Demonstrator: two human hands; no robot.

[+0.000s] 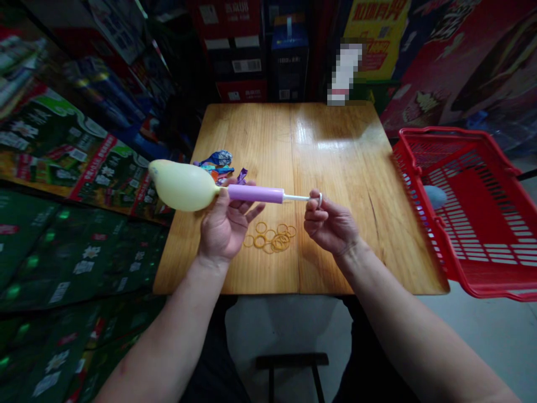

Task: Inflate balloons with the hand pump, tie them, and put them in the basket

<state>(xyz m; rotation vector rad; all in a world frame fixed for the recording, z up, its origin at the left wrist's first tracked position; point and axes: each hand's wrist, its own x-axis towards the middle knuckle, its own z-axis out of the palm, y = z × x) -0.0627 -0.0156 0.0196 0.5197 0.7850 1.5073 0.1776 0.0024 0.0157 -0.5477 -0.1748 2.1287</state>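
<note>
A purple hand pump (257, 194) lies level above the wooden table, its white rod drawn out toward the right. On its left end sits a partly inflated pale yellow balloon (184, 186). My left hand (224, 229) pinches the balloon's neck at the nozzle, with the pump's barrel resting along its fingers. The fingers of my right hand (329, 221) are closed on the white ring handle (320, 200) at the rod's end. Behind the balloon lie several uninflated balloons (222, 159) in mixed colours. Several tan rubber bands (277, 239) are spread on the tabletop below the pump.
The wooden table (335, 162) stands in front of me. At its right is a red plastic basket (461, 224) with a light blue balloon (436, 197) in it. Stacked green cartons (84, 252) line the left side, and boxes (289, 61) stand behind the table.
</note>
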